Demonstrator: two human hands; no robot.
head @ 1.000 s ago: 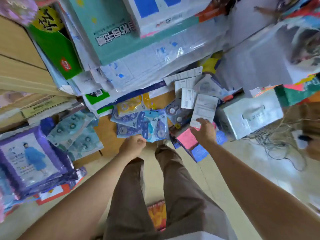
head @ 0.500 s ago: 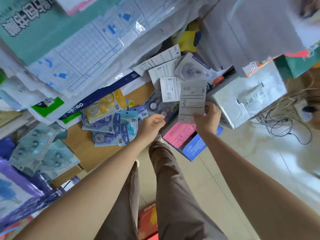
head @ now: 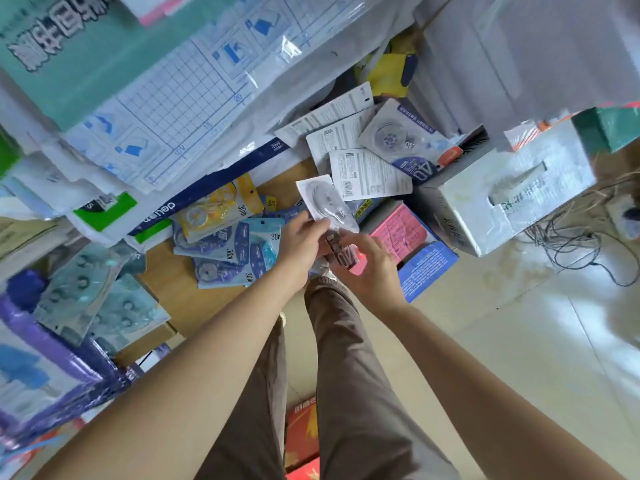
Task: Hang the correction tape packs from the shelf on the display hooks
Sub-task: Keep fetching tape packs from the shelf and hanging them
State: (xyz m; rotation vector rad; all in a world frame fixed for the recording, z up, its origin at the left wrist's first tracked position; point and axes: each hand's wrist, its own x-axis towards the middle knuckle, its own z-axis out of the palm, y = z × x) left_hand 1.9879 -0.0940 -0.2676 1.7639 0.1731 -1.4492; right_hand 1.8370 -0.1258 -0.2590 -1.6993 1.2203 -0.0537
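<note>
White correction tape pack (head: 327,202) up at frame centre, pinched between left hand (head: 300,241) and right hand (head: 375,271), both gripping its lower end. Blue packs (head: 228,244) lying left-centre on wooden shelf (head: 173,282).

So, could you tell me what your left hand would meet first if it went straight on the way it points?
The left hand pinches the held pack. Straight on past it, the barcode pack looks first in line, though depth is unclear.
</note>
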